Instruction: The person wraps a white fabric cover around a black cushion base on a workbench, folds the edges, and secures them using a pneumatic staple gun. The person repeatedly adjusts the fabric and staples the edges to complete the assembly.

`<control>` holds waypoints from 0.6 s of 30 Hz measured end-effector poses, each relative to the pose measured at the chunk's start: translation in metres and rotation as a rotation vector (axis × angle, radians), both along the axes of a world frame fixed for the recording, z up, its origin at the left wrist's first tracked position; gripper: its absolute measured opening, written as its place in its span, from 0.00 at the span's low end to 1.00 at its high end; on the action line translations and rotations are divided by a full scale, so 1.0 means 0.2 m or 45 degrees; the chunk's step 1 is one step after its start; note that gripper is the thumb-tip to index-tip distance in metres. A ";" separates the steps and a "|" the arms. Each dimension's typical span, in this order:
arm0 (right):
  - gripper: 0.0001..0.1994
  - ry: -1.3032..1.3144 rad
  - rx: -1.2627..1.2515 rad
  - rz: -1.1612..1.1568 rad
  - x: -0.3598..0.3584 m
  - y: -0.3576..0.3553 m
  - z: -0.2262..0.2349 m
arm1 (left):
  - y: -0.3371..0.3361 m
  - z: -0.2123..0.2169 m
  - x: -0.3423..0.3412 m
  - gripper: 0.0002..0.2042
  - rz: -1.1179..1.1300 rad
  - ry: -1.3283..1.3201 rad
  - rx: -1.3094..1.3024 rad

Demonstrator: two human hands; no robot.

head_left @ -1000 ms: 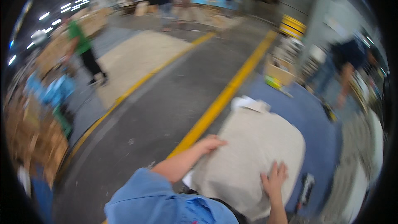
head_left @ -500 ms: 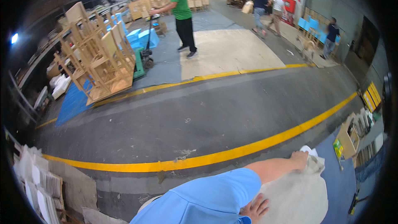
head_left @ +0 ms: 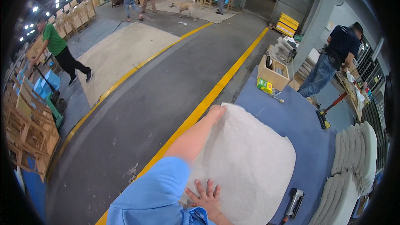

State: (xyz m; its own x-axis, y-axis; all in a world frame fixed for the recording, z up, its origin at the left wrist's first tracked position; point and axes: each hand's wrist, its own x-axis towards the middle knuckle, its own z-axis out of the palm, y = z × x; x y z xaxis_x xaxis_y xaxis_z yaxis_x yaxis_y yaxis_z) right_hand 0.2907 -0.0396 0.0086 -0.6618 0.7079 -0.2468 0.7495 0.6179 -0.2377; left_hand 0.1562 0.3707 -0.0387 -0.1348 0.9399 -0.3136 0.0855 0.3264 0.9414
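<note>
One white padded cushion piece [head_left: 250,158] lies flat on the blue desk [head_left: 304,125], and both hands are on it. Left hand [head_left: 217,111] is at the far edge, fingers curled over the rim w/ the fabric pinched in them. Right hand [head_left: 207,198] is at the near edge, fingers [head_left: 217,190] spread wide and pressed flat on the cloth, gripping nothing. So the cushion sits between the two hands, stretched from near fingers to far fingers.

Just right of the right fingers, near the desk's front edge: one staple gun [head_left: 293,203], grey and black, lying on its side, apart from the cushion. Further right, a stack of white cushion pads [head_left: 354,162] (count approx., edges blur together, can't tell exactly). Beyond the left fingers, at the far end of the desk: one open wooden box [head_left: 273,73], one small green-yellow carton [head_left: 264,85] just beside it.

Four other people in view at least: one in dark top and jeans [head_left: 333,58] bent at a bench on the right, one in a green shirt [head_left: 60,52] far left w/ a pallet truck, more at the back. One dog [head_left: 184,7] back there too. One yellow floor line [head_left: 200,108] runs past the left fingers.
</note>
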 end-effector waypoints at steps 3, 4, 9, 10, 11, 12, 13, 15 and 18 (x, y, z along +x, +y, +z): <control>0.36 0.174 0.257 -0.001 0.00 0.02 -0.09 | -0.13 0.00 -0.09 0.24 -0.051 -0.202 -0.113; 0.36 0.263 0.397 -0.041 -0.01 0.01 -0.14 | -0.20 0.02 -0.10 0.25 -0.123 -0.279 -0.235; 0.29 0.235 0.252 -0.094 -0.06 -0.01 -0.16 | -0.76 -0.03 -0.33 0.20 -0.614 -0.439 -0.495; 0.29 0.224 0.226 -0.067 -0.09 0.00 -0.14 | -0.86 -0.04 -0.38 0.17 -0.609 -0.479 -0.549; 0.27 0.231 0.283 -0.041 -0.12 0.00 -0.11 | -0.94 -0.04 -0.41 0.16 -0.604 -0.509 -0.543; 0.26 0.237 0.340 -0.016 -0.16 0.01 -0.07 | -1.01 -0.03 -0.44 0.15 -0.600 -0.540 -0.538; 0.25 0.236 0.399 -0.007 -0.20 0.01 -0.04 | -1.06 -0.03 -0.44 0.13 -0.613 -0.571 -0.535; 0.31 -0.039 0.312 0.132 -0.30 0.00 -0.07 | -1.09 -0.04 -0.46 0.12 -0.529 -0.570 -0.442; 0.35 -0.245 0.358 0.228 -0.37 0.06 -0.18 | -1.08 0.01 -0.47 0.11 -0.444 -0.520 -0.387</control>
